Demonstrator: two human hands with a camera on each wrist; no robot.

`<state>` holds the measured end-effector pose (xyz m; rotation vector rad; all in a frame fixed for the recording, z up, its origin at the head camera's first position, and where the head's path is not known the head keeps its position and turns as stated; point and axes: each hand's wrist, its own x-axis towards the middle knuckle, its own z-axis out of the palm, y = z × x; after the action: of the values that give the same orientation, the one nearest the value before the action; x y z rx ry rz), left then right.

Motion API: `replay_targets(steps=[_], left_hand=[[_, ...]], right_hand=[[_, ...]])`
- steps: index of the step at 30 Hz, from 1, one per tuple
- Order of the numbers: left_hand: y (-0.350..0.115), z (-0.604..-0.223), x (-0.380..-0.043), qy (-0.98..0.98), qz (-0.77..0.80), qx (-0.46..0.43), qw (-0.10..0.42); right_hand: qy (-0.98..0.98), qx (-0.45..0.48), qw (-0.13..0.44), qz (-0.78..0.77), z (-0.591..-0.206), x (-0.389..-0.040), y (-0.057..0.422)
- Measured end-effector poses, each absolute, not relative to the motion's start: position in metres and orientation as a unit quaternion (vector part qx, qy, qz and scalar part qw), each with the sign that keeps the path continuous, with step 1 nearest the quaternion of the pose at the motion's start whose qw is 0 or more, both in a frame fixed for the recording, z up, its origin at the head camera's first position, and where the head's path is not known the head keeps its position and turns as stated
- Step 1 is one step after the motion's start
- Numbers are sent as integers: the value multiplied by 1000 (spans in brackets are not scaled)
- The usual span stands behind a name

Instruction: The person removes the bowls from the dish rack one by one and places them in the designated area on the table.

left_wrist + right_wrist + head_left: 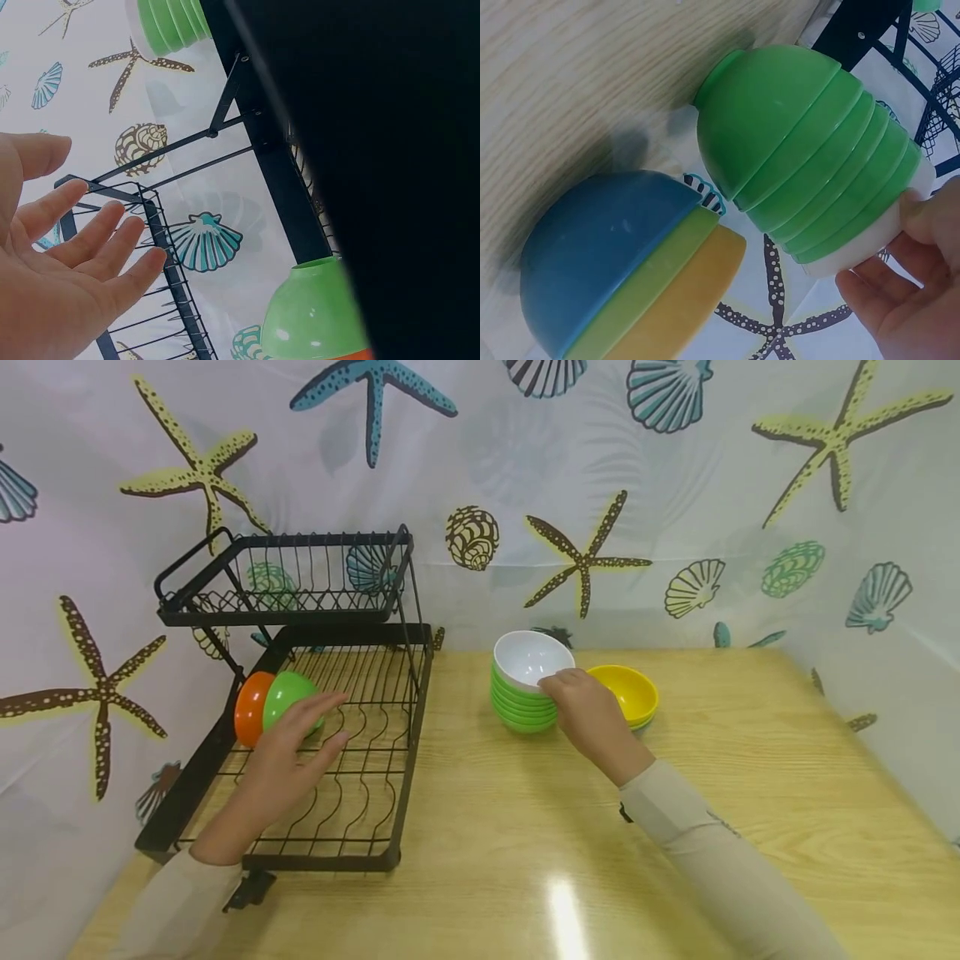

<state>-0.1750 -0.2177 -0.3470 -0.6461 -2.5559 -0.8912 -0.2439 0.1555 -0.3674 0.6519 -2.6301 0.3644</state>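
My right hand [592, 718] pinches the rim of the top bowl [528, 652], white inside, on a stack of several nested green bowls [525, 714]. In the right wrist view, the thumb and fingers meet at that bowl's white rim band [862, 244]. My left hand [277, 768] hovers over the black dish rack [397, 827], palm turned inward and fingers extended, holding nothing. Just beyond its fingers, a green bowl [283, 693] and an orange bowl [249, 714] stand on edge against each other in the rack's lower tier.
To the right of the green stack sits a smaller nested pile with a yellow bowl [626, 689] on top; a blue bowl [615, 247] forms its bottom. The rack's upper basket [285, 610] rises at the back left. A patterned curtain [480, 468] hangs behind the wooden table [487, 860].
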Motion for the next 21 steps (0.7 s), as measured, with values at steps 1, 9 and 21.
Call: replay_targets(steps=[1,9,21], left_hand=[[-218,-348,-175,-903,-316,-229,181],[-219,-351,-175,-902,-320,-234,174],[-217,-349,-175,-916,-292,-224,160]], right_hand=[[-945,231,195,128,-367,-244,155],[-949,231,179,121,-368,-244,156],[-926,259,223,158,-373,-241,161]])
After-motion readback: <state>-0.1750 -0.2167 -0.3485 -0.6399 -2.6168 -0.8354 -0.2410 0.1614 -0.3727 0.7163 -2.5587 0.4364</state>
